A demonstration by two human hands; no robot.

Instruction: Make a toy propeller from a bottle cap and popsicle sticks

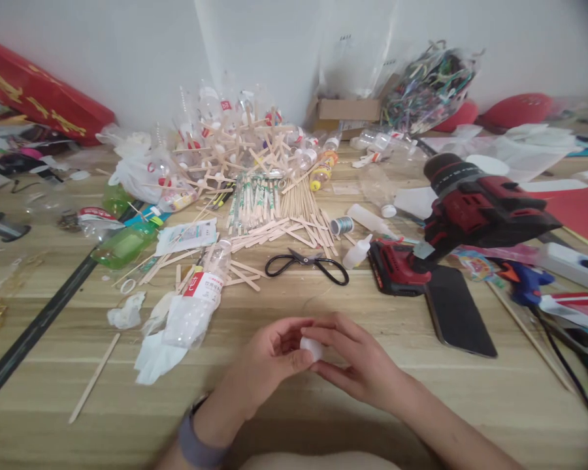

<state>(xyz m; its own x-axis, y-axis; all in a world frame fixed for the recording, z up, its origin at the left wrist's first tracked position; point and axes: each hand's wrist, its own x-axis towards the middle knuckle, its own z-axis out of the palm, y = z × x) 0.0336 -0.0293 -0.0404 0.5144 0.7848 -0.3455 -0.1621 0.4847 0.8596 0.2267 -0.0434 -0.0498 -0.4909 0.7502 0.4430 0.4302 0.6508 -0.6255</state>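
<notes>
A small white round piece [312, 349], which looks like a bottle cap, is held between both hands near the front of the wooden table [362, 411]. My left hand [269, 362] pinches it between thumb and fingers from the left. Around its right side curl the fingers of my right hand [355, 359]. Black-handled scissors [306, 261] lie beyond the hands. To the left rests a clear plastic bottle [200, 300] with a red and white label.
A red cordless drill [480, 202] stands at the right beside a black phone [460, 313]. Wooden sticks [255, 212] and plastic bottles pile up at the back. A green bottle [127, 245] and a single stick [94, 378] lie left.
</notes>
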